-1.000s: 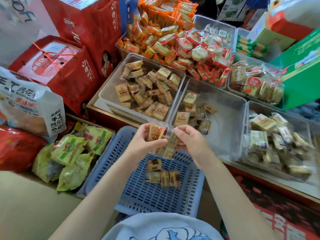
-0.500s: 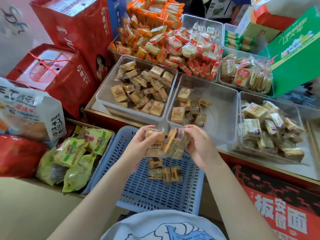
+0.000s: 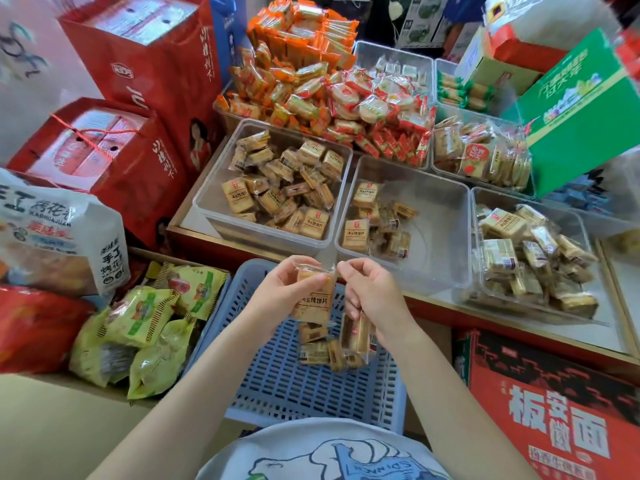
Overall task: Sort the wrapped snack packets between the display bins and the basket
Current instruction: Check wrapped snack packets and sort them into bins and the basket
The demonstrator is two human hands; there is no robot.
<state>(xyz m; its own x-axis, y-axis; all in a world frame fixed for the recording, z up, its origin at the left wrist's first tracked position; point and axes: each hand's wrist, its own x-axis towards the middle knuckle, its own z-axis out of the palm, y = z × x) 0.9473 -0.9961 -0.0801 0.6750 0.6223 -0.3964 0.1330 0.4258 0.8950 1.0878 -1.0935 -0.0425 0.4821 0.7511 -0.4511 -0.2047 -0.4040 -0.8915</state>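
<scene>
Lower centre of frame, above the blue basket [image 3: 277, 393]: left hand [image 3: 277, 296] curled round one tan packet [image 3: 313, 299], label side up, thumb across its top edge. Right hand [image 3: 372, 299] just beside it, fingertips pinching the clear wrapper's upper corner, lower fingers wrapped round a second packet [image 3: 356, 336] hanging edge-on beneath the palm. Both hands closed on snacks, neither free.

Changed over the last second: a tight clump shared between the two hands, now split into one packet per hand, with the left one turned flat so its printed face reads toward the camera. Hands also lower in frame, closer over the basket than half a second ago.

Likely meaning for the sort: label check under way, destination not yet chosen. Same tan wrapper as the stock in the two clear bins at centre frame, the fuller left bin [image 3: 207, 206] and the sparser middle bin [image 3: 440, 237], so either looks a plausible home. A few more packets [image 3: 318, 353] lying loose on the basket floor directly below the hands, awaiting the same treatment. Pale packets in the right bin [image 3: 476, 216] untouched, well apart from the hands.

Thin crinkly film at the pinched corner, prone to slipping
</scene>
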